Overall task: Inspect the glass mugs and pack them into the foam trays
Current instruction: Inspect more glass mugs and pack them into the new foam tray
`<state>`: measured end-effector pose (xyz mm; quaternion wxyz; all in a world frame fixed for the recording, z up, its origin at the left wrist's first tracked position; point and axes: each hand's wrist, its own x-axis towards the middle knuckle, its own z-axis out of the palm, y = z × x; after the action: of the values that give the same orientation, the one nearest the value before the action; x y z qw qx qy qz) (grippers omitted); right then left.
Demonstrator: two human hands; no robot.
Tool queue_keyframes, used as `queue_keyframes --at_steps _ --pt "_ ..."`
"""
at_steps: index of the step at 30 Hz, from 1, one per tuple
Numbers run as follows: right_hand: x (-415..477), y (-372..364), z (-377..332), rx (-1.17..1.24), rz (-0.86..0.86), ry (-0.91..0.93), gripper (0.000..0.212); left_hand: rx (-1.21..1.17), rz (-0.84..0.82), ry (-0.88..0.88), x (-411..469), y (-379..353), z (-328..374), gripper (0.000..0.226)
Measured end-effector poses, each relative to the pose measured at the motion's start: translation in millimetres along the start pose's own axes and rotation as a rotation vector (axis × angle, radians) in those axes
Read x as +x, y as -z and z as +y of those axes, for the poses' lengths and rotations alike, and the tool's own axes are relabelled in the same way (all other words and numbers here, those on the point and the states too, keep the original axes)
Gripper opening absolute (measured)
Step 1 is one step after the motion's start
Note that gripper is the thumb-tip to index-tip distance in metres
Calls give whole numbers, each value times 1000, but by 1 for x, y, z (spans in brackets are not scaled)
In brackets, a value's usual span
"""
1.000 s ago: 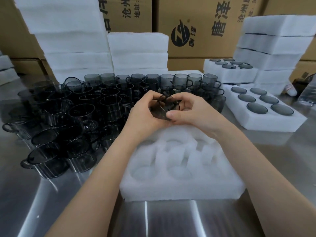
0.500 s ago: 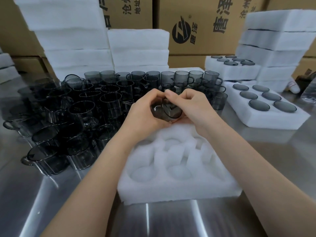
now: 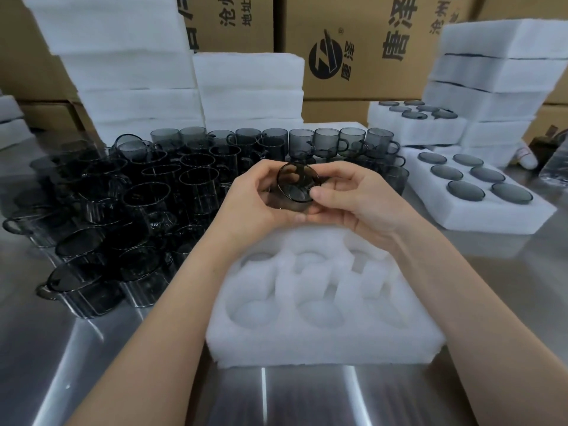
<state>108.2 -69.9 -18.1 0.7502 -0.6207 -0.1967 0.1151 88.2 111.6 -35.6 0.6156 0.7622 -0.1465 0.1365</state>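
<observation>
Both my hands hold one smoky grey glass mug in the air, tipped so its round mouth faces me. My left hand cups it from the left and below. My right hand grips its right side, thumb on the rim. Under the hands lies a white foam tray with empty round pockets. Several more grey mugs crowd the steel table to the left and behind.
A foam tray holding several mugs lies at right, another filled tray behind it. Stacks of white foam and cardboard boxes close off the back. The steel table reaches toward me.
The mug has turned in my hands: its mouth now faces me more squarely. My right fingers have opened out from over the top and my thumb sits on the rim.
</observation>
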Motion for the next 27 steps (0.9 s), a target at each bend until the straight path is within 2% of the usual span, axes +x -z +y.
queue_keyframes --at_steps 4,8,10,12,16,20,25,27 --pt "3 -4 3 -356 106 86 42 83 26 -37 -1 -5 2 62" --pt "6 -11 7 -489 282 120 58 221 40 -113 -4 -10 3 66" --pt "7 -14 7 -537 358 135 56 274 21 -144 -5 -11 5 66" --pt "7 -13 7 -526 395 157 46 262 -8 -157 -5 -12 6 63" --pt "6 -9 0 -215 291 80 29 41 -11 -103 -5 -12 9 61" --pt "4 -6 1 -279 173 48 19 -99 -30 -40 -5 -8 11 56" --pt "3 -8 1 -239 84 29 36 -88 15 1 -6 -6 12 68" --pt "3 -9 1 -221 50 49 39 -106 43 -12 -6 -6 13 65"
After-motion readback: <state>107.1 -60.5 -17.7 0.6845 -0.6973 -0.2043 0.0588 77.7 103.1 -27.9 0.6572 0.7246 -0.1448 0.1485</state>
